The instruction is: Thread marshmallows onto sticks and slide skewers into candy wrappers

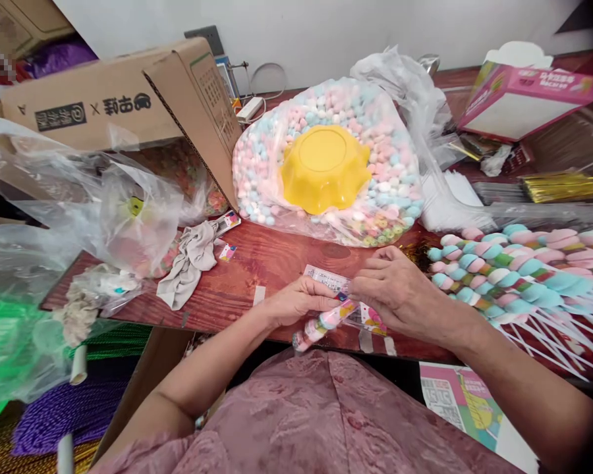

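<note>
My left hand point(296, 301) is closed around a skewer of pink, white and blue marshmallows point(321, 324) near the front edge of the red wooden table point(261, 263). My right hand point(400, 289) is closed in a pinch on a small clear printed wrapper bag point(370, 317) at the skewer's upper end. Both hands meet over a stack of flat printed wrappers point(326, 275).
A big clear bag of pastel marshmallows point(400, 171) with a yellow bowl point(323, 168) on it lies behind my hands. Finished marshmallow skewers point(518, 270) are piled at right. A cardboard box point(128, 99), plastic bags point(128, 217) and a grey cloth point(190, 260) are at left. A pink box point(524, 92) stands at the back right.
</note>
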The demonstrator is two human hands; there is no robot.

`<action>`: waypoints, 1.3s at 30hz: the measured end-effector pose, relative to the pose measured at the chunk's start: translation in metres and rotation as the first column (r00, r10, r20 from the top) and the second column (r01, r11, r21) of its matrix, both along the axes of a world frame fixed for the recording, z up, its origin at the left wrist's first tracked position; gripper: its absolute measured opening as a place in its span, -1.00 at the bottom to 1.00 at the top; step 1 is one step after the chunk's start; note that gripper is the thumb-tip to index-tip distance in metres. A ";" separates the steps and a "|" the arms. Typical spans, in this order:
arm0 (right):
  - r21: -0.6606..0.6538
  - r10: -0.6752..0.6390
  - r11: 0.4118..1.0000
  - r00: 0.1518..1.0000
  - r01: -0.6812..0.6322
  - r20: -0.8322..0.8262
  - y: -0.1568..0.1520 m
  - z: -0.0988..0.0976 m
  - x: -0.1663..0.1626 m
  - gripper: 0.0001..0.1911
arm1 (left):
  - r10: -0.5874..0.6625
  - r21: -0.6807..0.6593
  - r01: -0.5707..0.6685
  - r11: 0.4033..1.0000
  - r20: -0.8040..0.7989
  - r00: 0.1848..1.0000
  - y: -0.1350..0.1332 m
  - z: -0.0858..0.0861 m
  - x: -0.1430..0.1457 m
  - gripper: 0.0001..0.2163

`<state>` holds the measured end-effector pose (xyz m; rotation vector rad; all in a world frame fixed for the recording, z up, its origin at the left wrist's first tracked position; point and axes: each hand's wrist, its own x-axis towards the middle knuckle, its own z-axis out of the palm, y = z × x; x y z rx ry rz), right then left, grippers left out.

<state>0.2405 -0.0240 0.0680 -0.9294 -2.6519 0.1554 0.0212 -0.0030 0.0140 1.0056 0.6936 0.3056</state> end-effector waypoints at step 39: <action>0.262 0.182 0.955 0.973 -0.140 -0.143 -0.005 -0.047 -0.013 -0.72 | -0.112 -0.188 0.150 0.971 0.200 0.973 -0.009 -0.014 -0.007 -0.65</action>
